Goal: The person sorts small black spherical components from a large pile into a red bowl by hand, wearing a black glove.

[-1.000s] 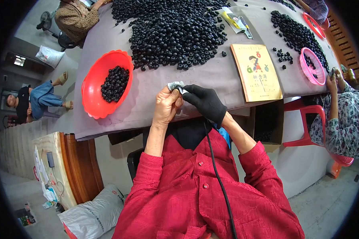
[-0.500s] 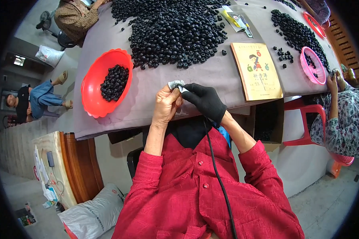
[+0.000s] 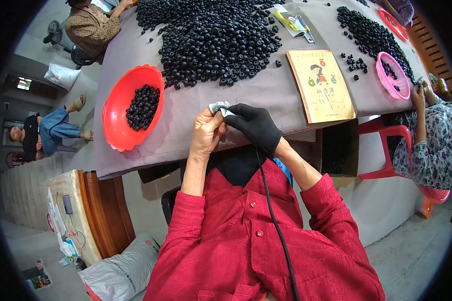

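My left hand (image 3: 206, 133) is bare and pinches a small grey-white scrap (image 3: 219, 106) at the table's near edge. My right hand (image 3: 255, 127), in a black glove, meets it from the right, its fingertips on the same scrap. Both hands hover just above the grey tablecloth (image 3: 266, 90). A black cord (image 3: 273, 220) runs down over my red shirt. A large heap of small black round pieces (image 3: 213, 35) lies on the table just beyond my hands.
A red bowl (image 3: 116, 125) with several black pieces sits at my left. A yellow booklet (image 3: 321, 85) lies at the right, with a pink bowl (image 3: 389, 75) beyond. Another person's hands (image 3: 423, 90) work at the right edge; others sit at the far left.
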Available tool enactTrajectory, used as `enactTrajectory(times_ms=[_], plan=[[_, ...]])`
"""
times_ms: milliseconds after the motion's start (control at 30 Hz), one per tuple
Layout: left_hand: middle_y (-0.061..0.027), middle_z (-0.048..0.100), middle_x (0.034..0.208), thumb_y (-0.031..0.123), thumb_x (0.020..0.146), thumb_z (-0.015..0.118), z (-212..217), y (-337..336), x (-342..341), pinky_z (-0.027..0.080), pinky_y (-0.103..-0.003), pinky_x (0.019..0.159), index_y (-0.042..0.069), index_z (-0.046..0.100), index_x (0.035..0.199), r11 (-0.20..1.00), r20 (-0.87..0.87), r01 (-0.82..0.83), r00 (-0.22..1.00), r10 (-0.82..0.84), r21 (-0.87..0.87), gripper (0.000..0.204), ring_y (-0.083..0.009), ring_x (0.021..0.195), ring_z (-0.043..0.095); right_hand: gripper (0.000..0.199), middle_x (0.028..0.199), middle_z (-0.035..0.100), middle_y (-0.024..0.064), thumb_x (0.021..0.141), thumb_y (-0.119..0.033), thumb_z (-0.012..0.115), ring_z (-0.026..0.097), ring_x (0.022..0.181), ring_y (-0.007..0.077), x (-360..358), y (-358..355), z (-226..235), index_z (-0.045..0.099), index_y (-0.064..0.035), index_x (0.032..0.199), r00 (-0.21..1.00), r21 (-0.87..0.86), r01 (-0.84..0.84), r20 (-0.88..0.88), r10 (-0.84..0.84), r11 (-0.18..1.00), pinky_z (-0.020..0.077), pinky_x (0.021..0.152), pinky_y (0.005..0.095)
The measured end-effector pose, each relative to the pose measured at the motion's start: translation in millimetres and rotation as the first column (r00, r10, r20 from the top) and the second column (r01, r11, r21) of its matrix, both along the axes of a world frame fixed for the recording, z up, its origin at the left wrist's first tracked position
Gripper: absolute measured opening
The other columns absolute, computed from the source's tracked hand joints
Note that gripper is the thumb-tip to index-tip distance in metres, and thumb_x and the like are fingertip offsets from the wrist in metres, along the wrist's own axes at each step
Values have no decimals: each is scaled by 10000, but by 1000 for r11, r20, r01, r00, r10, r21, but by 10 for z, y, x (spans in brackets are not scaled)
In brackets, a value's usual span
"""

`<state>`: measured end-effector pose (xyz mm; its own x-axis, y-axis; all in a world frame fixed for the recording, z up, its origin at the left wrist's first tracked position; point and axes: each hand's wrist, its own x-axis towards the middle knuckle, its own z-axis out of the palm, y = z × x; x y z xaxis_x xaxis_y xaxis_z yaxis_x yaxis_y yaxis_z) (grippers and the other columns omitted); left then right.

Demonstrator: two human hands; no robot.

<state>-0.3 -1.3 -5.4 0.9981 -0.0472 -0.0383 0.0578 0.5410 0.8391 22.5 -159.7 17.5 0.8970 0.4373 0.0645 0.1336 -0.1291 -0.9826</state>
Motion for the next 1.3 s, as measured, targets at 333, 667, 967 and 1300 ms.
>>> enactTrajectory(times_ms=[333, 667, 967, 1300], plan=[[3, 548, 652, 106, 880, 544, -29, -1, 3, 372, -203, 518, 14, 589, 1047, 999, 14, 17, 1000, -17, -48, 196, -65, 516, 442, 322, 871, 655, 136, 835, -294, 582, 630, 770, 195, 19, -15, 0, 619, -38, 1027, 1000, 40, -11, 8, 11, 999, 474, 691, 302], [-4, 539, 648, 104, 884, 532, -56, 25, 13, 374, -207, 527, 16, 578, 1050, 986, -27, 22, 999, -26, -164, 194, -71, 529, 452, 323, 882, 659, 124, 832, -276, 595, 612, 781, 139, 1, -76, 86, 614, -33, 1044, 991, 70, -85, -101, 92, 994, 473, 705, 287], [-9, 527, 640, 97, 887, 524, -23, 20, -5, 368, -217, 533, 14, 578, 1047, 981, 9, 52, 999, -52, -186, 188, -80, 527, 436, 331, 878, 652, 141, 832, -289, 580, 625, 775, 188, 25, -43, 45, 613, -21, 1023, 998, 12, -60, -23, 61, 998, 472, 706, 300], [-14, 559, 750, 71, 884, 525, -66, 47, -2, 368, -212, 520, 8, 574, 1061, 979, 22, 68, 998, -65, -190, 194, -73, 544, 447, 342, 869, 649, 140, 835, -305, 578, 617, 791, 182, 33, -52, 55, 616, -11, 1005, 997, -6, -75, -31, 75, 997, 464, 710, 300]])
